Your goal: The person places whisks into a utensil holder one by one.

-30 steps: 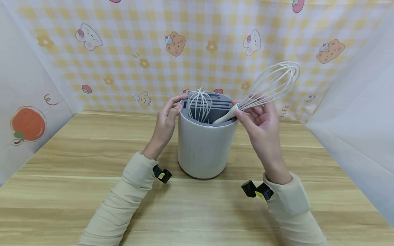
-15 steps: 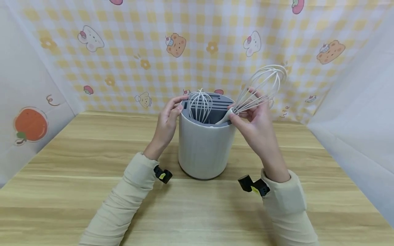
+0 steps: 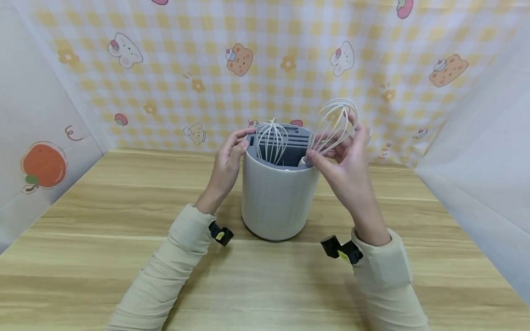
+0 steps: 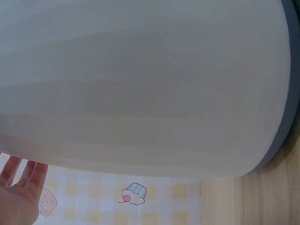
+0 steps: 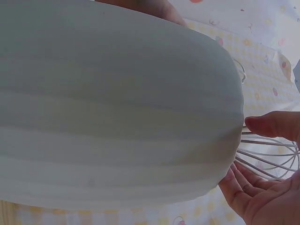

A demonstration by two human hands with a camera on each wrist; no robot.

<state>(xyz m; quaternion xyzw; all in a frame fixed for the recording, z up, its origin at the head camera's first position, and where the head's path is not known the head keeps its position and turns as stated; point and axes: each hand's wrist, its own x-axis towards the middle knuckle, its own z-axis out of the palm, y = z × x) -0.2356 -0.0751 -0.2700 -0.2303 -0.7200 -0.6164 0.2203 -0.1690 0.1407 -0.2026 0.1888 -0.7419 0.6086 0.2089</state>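
A tall white utensil holder (image 3: 276, 202) with a slotted grey insert stands upright on the table. My left hand (image 3: 227, 158) holds its upper left side at the rim, and in the left wrist view the fingers (image 4: 37, 176) lie against the wall. Wires up, a small balloon whisk (image 3: 272, 143) stands in the front compartment at the left. My right hand (image 3: 348, 154) pinches a larger balloon whisk (image 3: 337, 124) where the wires meet the pale handle. That handle is mostly inside the compartment's right side, hidden by the wall. The wires lean right and upward, partly in front of the fingers.
The wood-grain table (image 3: 265, 289) spreads around the holder. A yellow checked cloth (image 3: 165, 78) with cartoon prints hangs behind it. Pale sheets (image 3: 476, 128) close off both sides. Each wrist wears a small black camera (image 3: 341, 248).
My right hand has moved left and tipped the larger whisk more upright, and its handle has sunk deeper into the holder. The left hand and the small whisk have stayed in place.
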